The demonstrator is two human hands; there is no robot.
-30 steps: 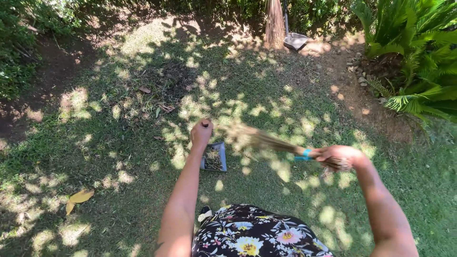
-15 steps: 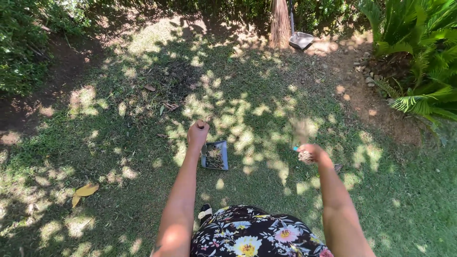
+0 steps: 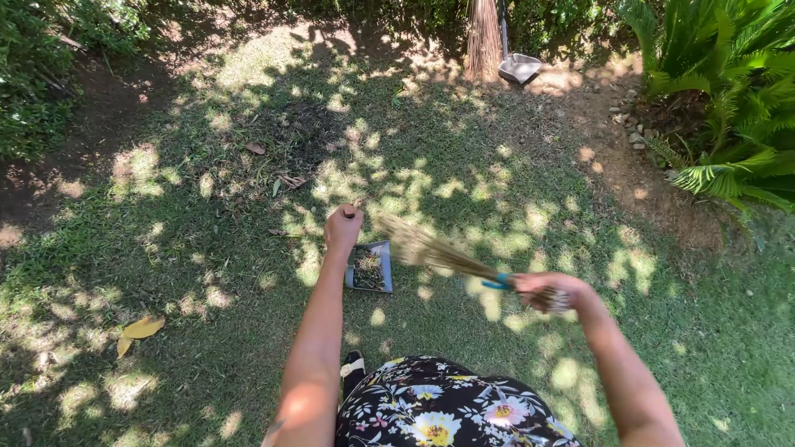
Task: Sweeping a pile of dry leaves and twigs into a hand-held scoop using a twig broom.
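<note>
Your single head-worn camera looked steeply down and forward over your own arms onto the lawn. The dustpan sat near frame centre, close below the lens. Beyond it the view reached the upright broom at the top edge; palm fronds filled the corner to its right. No second view existed.

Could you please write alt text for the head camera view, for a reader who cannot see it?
Seen from above, a person on a shaded lawn holds a dustpan upright by its handle in the left hand and a straw hand broom in the right hand, its bristles beside the pan. A yellow leaf lies at left.
</note>
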